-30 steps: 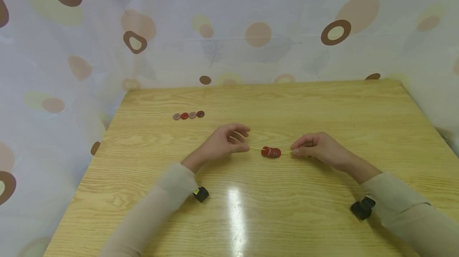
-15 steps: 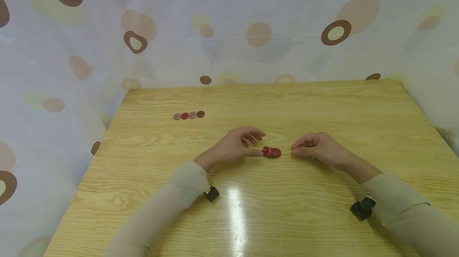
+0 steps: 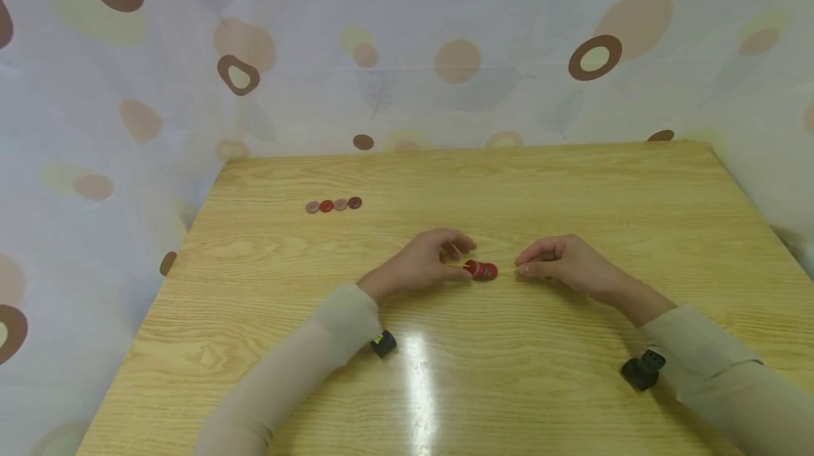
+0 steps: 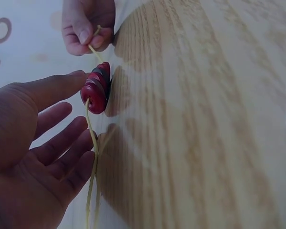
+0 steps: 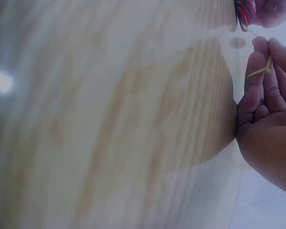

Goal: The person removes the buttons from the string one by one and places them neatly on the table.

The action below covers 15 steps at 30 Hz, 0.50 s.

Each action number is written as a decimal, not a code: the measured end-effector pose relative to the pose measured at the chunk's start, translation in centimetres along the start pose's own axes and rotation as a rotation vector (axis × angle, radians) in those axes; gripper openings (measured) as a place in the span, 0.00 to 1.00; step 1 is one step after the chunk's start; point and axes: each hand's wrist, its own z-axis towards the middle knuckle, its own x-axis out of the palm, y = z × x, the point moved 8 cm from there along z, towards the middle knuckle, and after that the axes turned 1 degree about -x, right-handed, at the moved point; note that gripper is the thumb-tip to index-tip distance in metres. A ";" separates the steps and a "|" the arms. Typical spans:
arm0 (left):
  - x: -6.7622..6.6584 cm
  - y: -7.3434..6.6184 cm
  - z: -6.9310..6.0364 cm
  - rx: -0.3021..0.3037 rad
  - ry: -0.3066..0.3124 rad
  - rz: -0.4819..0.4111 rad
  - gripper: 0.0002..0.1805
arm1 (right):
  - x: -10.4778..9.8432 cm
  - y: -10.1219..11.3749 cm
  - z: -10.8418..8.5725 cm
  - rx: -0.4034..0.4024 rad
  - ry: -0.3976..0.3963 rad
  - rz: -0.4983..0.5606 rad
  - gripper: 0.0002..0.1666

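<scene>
Red buttons with a grey one among them (image 3: pixel 483 271) are threaded in a stack on a yellow string (image 4: pixel 88 124), low over the wooden table. My right hand (image 3: pixel 572 269) pinches the string's knotted end (image 5: pixel 268 69) between thumb and fingertips, just right of the stack. On the other side my left hand (image 3: pixel 422 261) has its thumb against the stack (image 4: pixel 96 88), the other fingers loosely spread. From the near button's hole the string hangs down past those fingers. Whether the left fingertips touch the string is unclear.
Towards the back left of the table (image 3: pixel 540 371), a row of several loose buttons (image 3: pixel 340 204) lies flat, pink, red and dark. A patterned curtain (image 3: pixel 407 53) hangs behind and to the left. Each wrist carries a small black camera (image 3: pixel 384 344).
My left hand has let go of the taut string and slid right, up to the button stack. The right hand and the stack have stayed in place.
</scene>
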 end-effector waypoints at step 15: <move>0.8 0.3 0.5 0.004 -0.023 0.061 0.21 | -0.1 0.0 -0.1 0.002 -0.001 -0.004 0.17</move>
